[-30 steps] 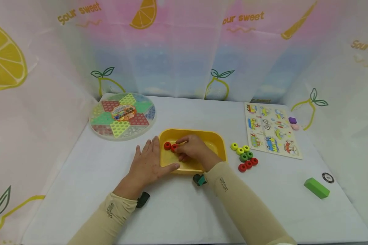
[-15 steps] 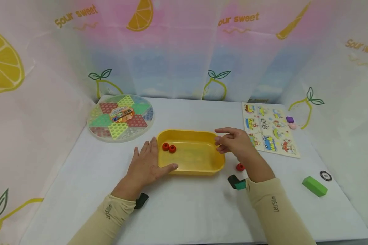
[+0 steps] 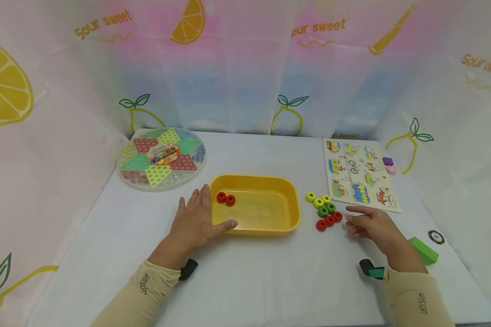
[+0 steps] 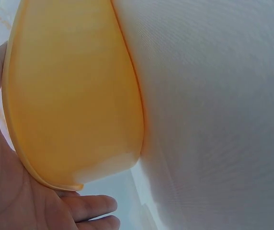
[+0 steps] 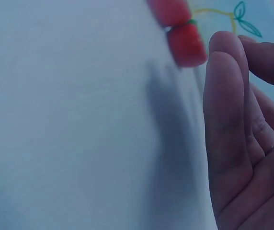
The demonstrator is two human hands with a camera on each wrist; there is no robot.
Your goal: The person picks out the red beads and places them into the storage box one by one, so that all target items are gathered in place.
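A yellow plastic tray (image 3: 266, 211) stands mid-table with two red beads (image 3: 230, 201) at its left end. My left hand (image 3: 191, 225) rests against the tray's left side, fingers straight, thumb over the near rim. In the left wrist view the tray's wall (image 4: 74, 96) lies along the palm. To the right of the tray sits a cluster of beads: yellow ones (image 3: 318, 204), two green (image 3: 323, 213) and three red (image 3: 329, 222). Just right of the red beads hovers my right hand (image 3: 376, 229), fingers loosely bent and holding nothing; the right wrist view shows red beads (image 5: 189, 48) near its fingertips.
A round Chinese checkers board (image 3: 161, 159) lies at the back left. At the back right are a picture puzzle board (image 3: 362, 175), a purple block (image 3: 388, 161) and a pink piece (image 3: 391, 169). A green block (image 3: 425, 250) and a black-and-white disc (image 3: 436, 236) lie at the right.
My right hand has left the red bead inside the tray and moved right, past the bead cluster. Two red beads stay in the tray. The left hand has kept its place.
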